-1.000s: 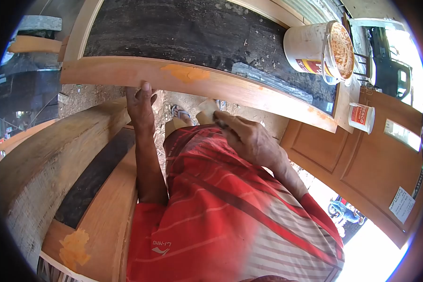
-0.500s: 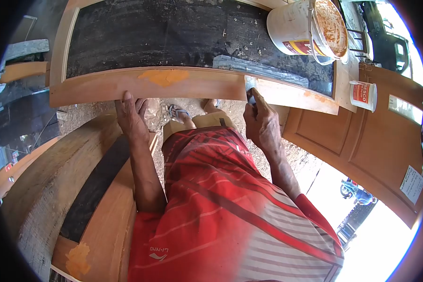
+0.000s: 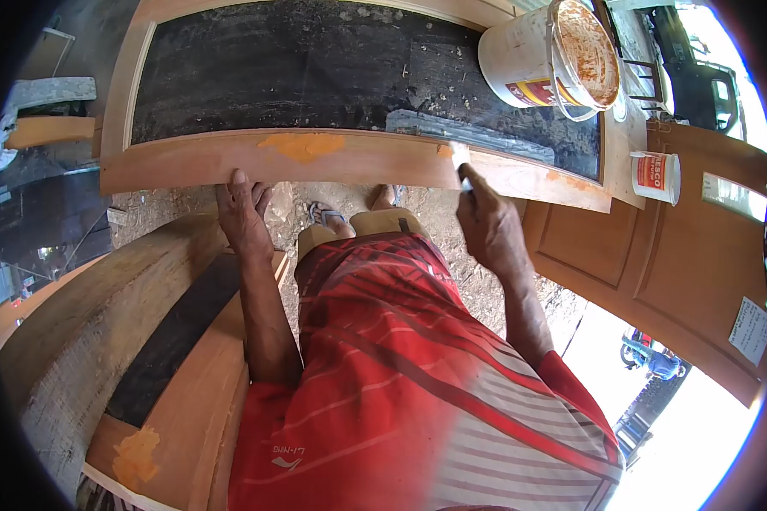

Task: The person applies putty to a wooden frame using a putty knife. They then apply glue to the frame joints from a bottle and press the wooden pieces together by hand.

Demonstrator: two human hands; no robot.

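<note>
My left hand (image 3: 244, 217) grips the near edge of a wooden door frame (image 3: 358, 162), thumb on its face and fingers bent beneath. To the right, my right hand (image 3: 492, 223) is closed around a putty knife (image 3: 459, 155), its pale blade at the frame's surface and slightly blurred. A small orange smear lies beside the blade. Between the hands, nearer the left, spreads a larger patch of orange putty (image 3: 302, 146). Most of the knife's handle is hidden in my fingers.
On the dark panel (image 3: 307, 68) stand a large putty-stained bucket (image 3: 520, 64) and grey strips (image 3: 477, 136). A small white tub (image 3: 656, 176) sits at right, by a brown door (image 3: 656, 230). A thick timber (image 3: 102, 298) lies at left. A person (image 3: 660, 362) is farther off.
My right hand has shifted slightly right and back towards me, and the knife blade now shows narrower. A small orange smear is now visible beside it. My left hand keeps its grip.
</note>
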